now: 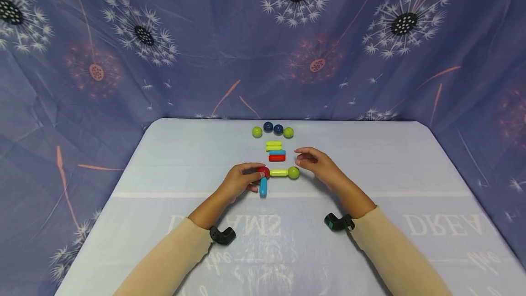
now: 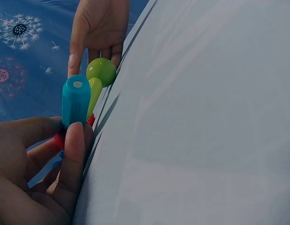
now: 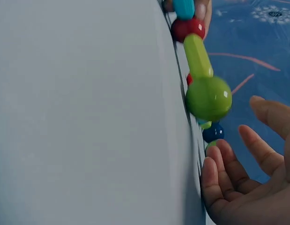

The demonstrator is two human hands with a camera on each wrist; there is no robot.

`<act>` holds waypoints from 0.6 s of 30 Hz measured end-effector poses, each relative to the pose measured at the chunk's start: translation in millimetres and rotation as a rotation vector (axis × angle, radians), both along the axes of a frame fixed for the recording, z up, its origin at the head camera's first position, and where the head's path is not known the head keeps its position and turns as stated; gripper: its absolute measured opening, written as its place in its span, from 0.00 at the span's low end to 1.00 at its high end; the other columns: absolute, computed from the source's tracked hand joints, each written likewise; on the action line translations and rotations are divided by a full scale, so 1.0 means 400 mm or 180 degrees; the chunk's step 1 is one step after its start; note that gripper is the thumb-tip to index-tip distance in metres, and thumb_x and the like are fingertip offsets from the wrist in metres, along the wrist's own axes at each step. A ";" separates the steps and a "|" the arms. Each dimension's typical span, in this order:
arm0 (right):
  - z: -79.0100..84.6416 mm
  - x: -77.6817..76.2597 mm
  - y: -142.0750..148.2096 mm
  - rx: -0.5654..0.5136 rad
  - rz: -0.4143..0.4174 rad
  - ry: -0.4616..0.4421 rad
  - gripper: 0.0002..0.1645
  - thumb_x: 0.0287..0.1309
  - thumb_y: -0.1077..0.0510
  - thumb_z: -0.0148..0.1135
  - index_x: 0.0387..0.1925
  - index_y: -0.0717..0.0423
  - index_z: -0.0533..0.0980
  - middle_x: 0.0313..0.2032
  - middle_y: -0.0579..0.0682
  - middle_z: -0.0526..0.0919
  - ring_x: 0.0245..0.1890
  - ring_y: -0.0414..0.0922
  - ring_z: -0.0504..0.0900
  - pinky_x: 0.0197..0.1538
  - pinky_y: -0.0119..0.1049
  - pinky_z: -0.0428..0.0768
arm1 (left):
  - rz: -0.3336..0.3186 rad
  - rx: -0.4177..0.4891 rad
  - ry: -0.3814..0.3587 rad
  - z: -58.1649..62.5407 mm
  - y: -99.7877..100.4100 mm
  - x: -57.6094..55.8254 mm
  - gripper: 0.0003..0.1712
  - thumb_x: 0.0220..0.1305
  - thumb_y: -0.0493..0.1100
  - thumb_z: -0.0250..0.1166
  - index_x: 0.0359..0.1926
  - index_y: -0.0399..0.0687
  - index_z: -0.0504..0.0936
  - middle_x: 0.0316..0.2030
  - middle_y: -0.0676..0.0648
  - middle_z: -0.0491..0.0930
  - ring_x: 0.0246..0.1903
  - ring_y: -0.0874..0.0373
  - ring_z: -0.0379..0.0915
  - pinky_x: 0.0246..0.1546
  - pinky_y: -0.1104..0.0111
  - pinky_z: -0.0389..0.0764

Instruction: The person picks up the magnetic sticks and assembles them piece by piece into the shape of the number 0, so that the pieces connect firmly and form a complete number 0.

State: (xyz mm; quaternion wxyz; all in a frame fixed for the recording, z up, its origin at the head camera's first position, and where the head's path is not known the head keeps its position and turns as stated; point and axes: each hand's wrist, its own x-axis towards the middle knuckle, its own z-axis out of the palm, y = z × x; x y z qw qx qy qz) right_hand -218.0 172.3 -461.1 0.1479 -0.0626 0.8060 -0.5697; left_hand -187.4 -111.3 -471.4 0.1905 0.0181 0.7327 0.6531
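My left hand (image 1: 239, 180) pinches a red ball (image 1: 266, 171) between thumb and fingers. From that ball a yellow-green rod (image 1: 279, 173) runs right to a green ball (image 1: 293, 172), and a blue rod (image 1: 263, 187) points toward me. The left wrist view shows the thumb against the near side of the blue rod (image 2: 75, 105). Just right of the green ball (image 3: 209, 98), my right hand (image 1: 318, 162) hovers with loosely bent fingers and holds nothing. The joined pieces form a corner, lying close over the white table.
Behind the joined pieces lie two yellow-green rods (image 1: 274, 145), a blue rod (image 1: 277, 152) and a red rod (image 1: 277, 158), stacked in a column. Farther back, two dark blue balls (image 1: 268, 126) sit between two green balls (image 1: 257, 132). A patterned cloth (image 1: 230, 49) hangs behind the white table (image 1: 370, 150).
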 end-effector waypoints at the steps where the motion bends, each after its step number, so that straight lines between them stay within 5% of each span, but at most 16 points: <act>1: 0.000 -0.008 0.003 0.0012 0.0004 -0.0015 0.31 0.67 0.49 0.65 0.68 0.51 0.71 0.61 0.57 0.78 0.62 0.53 0.77 0.65 0.49 0.75 | 0.0000 -0.0010 -0.0002 0.000 0.001 -0.001 0.23 0.68 0.38 0.66 0.62 0.41 0.80 0.55 0.35 0.80 0.31 0.60 0.80 0.31 0.70 0.86; 18: 0.013 -0.135 -0.013 0.0351 -0.0236 0.0058 0.34 0.66 0.49 0.66 0.71 0.45 0.68 0.66 0.55 0.73 0.67 0.56 0.73 0.63 0.54 0.76 | 0.0012 -0.0002 -0.0030 -0.007 0.002 -0.001 0.23 0.68 0.38 0.66 0.63 0.41 0.80 0.58 0.35 0.78 0.27 0.61 0.79 0.30 0.72 0.85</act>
